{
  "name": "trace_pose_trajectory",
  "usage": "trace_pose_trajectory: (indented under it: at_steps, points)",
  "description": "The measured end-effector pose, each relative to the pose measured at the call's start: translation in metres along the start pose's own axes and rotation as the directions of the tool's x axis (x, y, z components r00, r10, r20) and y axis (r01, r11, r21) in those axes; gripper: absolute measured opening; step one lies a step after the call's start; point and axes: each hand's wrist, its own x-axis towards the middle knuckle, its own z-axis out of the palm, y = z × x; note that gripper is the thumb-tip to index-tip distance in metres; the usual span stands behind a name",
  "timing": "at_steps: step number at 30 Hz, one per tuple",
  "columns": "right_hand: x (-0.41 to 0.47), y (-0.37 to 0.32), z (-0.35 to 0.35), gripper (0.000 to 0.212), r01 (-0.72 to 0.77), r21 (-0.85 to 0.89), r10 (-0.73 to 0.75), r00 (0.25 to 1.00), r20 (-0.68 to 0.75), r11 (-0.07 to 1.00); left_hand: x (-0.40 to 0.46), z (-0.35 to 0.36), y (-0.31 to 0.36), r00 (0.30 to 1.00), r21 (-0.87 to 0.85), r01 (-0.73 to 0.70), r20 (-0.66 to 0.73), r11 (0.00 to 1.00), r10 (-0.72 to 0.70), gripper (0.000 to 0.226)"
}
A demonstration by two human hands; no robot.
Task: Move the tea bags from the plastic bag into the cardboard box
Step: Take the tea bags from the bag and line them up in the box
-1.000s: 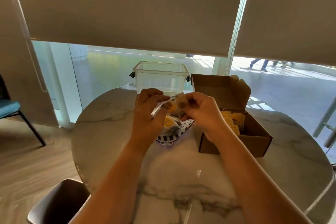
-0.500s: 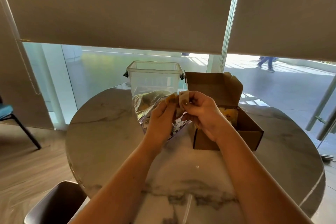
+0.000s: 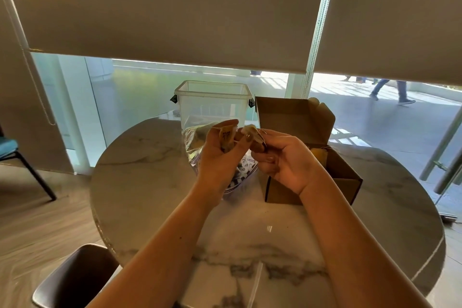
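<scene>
Since a second ago the two hands have drawn slightly apart above the table [image 3: 155,197]: the left hand [image 3: 217,157] now pinches a yellow-tagged tea bag [image 3: 226,138] and the right hand [image 3: 287,160] is closed on a second tea bag [image 3: 253,134]. Separating them cleanly probably means teasing the strings free, then carrying the right one over the open cardboard box [image 3: 345,177] just beside it. Behind the left hand stands the plastic bag [image 3: 195,142], with a clear tub [image 3: 212,102] farther back.

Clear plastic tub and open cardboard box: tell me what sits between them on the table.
Nothing: in the head view the clear plastic tub and the open brown cardboard box stand side by side, and only a narrow gap shows between them.
</scene>
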Motion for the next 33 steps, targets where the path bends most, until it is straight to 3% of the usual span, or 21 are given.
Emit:
trace_pose_trajectory:
  at_steps: [7, 10, 15, 19, 22, 27, 33]
  points:
    - [0.000, 0.000, -0.002, 0.023, -0.061, -0.064, 0.059, 0.997, -0.041, 0.996, 0.002, 0.000, -0.003, 1.000, -0.007, 0.014, -0.010, 1.000, -0.015, 0.030]
    - [0.000, 0.000, -0.003, 0.023, -0.066, -0.083, 0.063, 0.997, -0.038, 0.994, 0.001, 0.001, -0.003, 0.999, 0.008, 0.014, -0.032, 1.000, -0.014, 0.048]
    - [-0.003, 0.000, -0.003, 0.034, -0.008, -0.180, 0.005, 1.000, -0.018, 0.984, 0.001, -0.001, -0.001, 0.998, 0.037, 0.017, -0.065, 0.999, -0.015, 0.058]
    - [-0.001, -0.001, -0.005, 0.017, 0.015, -0.352, -0.074, 0.985, -0.156, 0.936, 0.001, 0.000, 0.000, 0.999, 0.032, 0.031, -0.043, 0.999, -0.030, 0.051]
    - [-0.001, -0.004, -0.009, 0.015, 0.016, -0.378, -0.100, 0.974, -0.205, 0.926, 0.002, 0.001, -0.002, 0.998, 0.037, 0.059, -0.026, 0.998, -0.059, 0.043]
    - [-0.004, -0.012, -0.018, 0.007, 0.074, -0.462, -0.230, 0.929, -0.291, 0.884, 0.002, 0.002, -0.006, 0.997, 0.107, 0.033, 0.070, 0.994, -0.041, 0.023]
    - [-0.015, -0.032, -0.044, 0.009, 0.113, -0.523, -0.376, 0.820, -0.431, 0.845, -0.004, 0.009, -0.011, 0.962, 0.245, -0.021, 0.270, 0.969, -0.047, 0.028]
